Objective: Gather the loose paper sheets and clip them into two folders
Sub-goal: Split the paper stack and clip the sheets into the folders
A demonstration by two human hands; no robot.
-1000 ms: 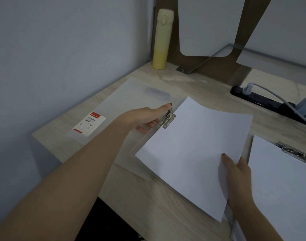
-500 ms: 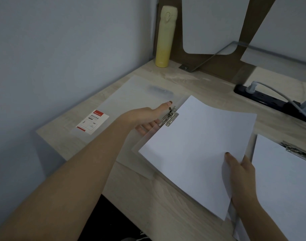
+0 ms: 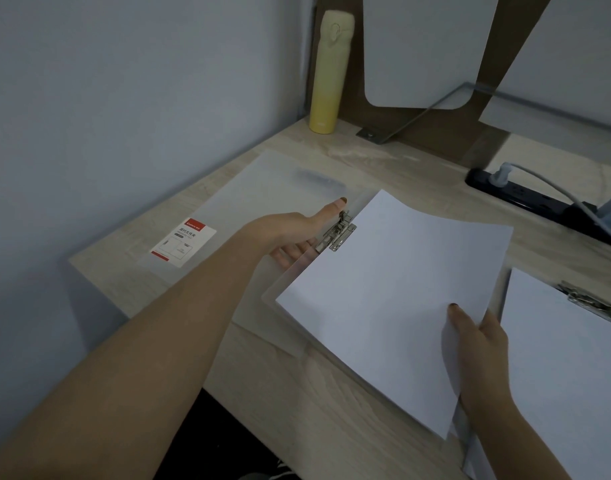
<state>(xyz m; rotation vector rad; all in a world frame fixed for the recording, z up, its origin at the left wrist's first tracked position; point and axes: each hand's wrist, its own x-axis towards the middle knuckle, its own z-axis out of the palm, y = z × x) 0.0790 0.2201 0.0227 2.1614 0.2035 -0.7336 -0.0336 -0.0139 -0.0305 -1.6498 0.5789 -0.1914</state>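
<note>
Holding the paper sheet [image 3: 383, 289] at its near right edge, the right hand [image 3: 477, 344] is seen with its grip narrowly closed: the thumb is laid flat on top of the sheet and the fingers are hidden beneath it. The wrist is held low over the worktop [image 3: 297, 393], with the forearm entering from the lower right corner. The left hand [image 3: 290, 230] is stretched forward on a long, nearly straight arm. Its thumb is extended against the raised lever of the metal clip [image 3: 337, 233], while the other fingers are curled under the edge beside it, so the clip is taken between them. The sheet is spread, slightly bowed, over the right half of the open translucent folder [image 3: 280, 188], its left edge meeting the clip. A second folder [image 3: 574, 358], with paper under its own clip, is placed just right of the right hand. A yellow bottle [image 3: 330, 71] is stood upright in the far corner of the worktop.
</note>
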